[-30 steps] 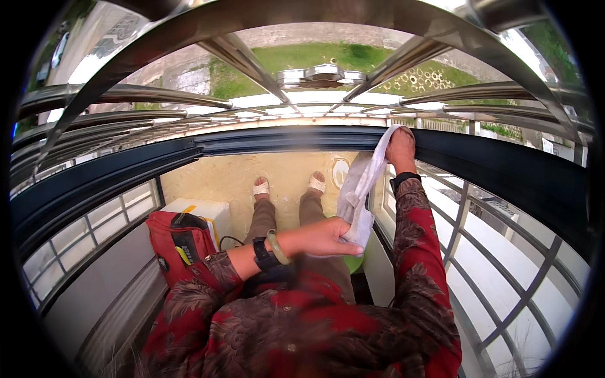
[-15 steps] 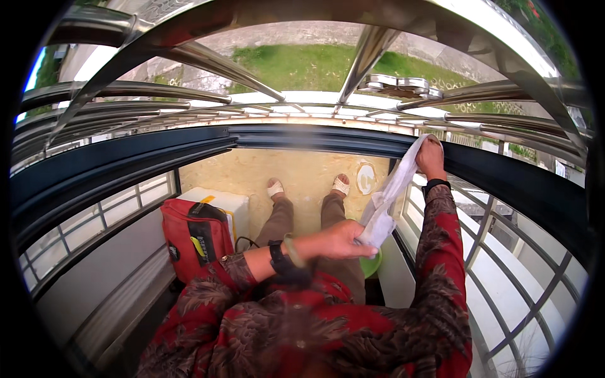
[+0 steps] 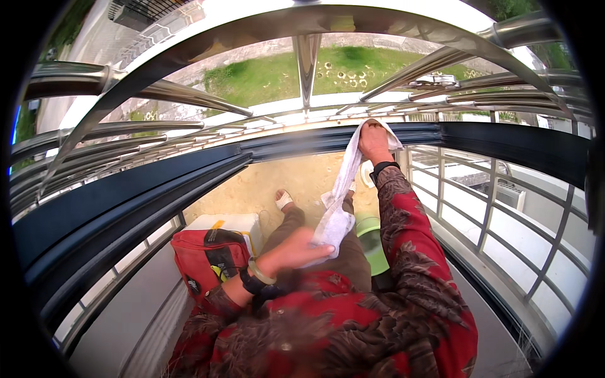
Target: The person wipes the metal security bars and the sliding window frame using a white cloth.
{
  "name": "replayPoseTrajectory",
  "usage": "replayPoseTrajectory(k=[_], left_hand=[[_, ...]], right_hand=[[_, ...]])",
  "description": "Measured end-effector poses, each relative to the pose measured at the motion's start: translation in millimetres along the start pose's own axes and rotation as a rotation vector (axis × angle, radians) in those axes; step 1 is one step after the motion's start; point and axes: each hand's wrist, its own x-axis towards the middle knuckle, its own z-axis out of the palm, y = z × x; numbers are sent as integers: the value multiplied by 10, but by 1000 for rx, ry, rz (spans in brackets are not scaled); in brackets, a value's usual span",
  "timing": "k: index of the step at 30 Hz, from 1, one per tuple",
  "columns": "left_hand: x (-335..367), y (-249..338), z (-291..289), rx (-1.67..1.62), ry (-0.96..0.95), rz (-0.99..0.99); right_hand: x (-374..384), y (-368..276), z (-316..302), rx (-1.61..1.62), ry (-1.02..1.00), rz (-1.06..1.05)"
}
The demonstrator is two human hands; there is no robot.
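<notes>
A long white cloth (image 3: pixel 341 189) hangs between my two hands. My right hand (image 3: pixel 375 143) is at the dark blue window frame (image 3: pixel 309 140) at the far side, closed over the cloth's upper end and pressing it on the rail; its fingertips are partly hidden. Nearer my body, my left hand (image 3: pixel 291 251) grips the cloth's lower end between thumb and fingers, slightly blurred. Below the cloth, to its right, a green bucket (image 3: pixel 373 252) stands partly covered by my right sleeve.
Shiny metal guard bars (image 3: pixel 307 69) curve beyond the frame, with grass outside below. A red bag (image 3: pixel 205 255) leans by a white box (image 3: pixel 252 227) at left. My slippered feet stand on the tan floor (image 3: pixel 233 195). White grilles (image 3: pixel 498 214) line the right.
My right hand has slid left along the far rail with the cloth. My left hand has shifted left and nearer, still gripping the lower end. The view has turned, and more of the green bucket shows.
</notes>
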Motion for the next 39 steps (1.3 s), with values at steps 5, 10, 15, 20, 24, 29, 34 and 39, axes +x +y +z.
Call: replayPoseTrajectory(k=[5,10,15,20,24,29,34,39], left_hand=[[-404,24,-272,-100,100,-84],[-630,57,-478,-216,198,-57],[-757,0,-499,-145,197,-47],[-661,41,-338,-130,163,-47],[-439,36,-136,63,57,42],[-30,314,195,325,-170,166],[539,181,367,413,-240,201],[1139,409,-182,345,168,-300]], right_hand=[[56,-447,-48,19,-30,41],[110,-847,-87,-4,17,-75],[149,-1212,-156,186,-38,-30],[46,-1284,2,269,141,-61],[-132,-886,125,1217,279,272],[-745,-506,-8,2553,-19,534],[-1329,-700,-404,2676,-731,498],[-2087,-439,-497,2722,-1039,844]])
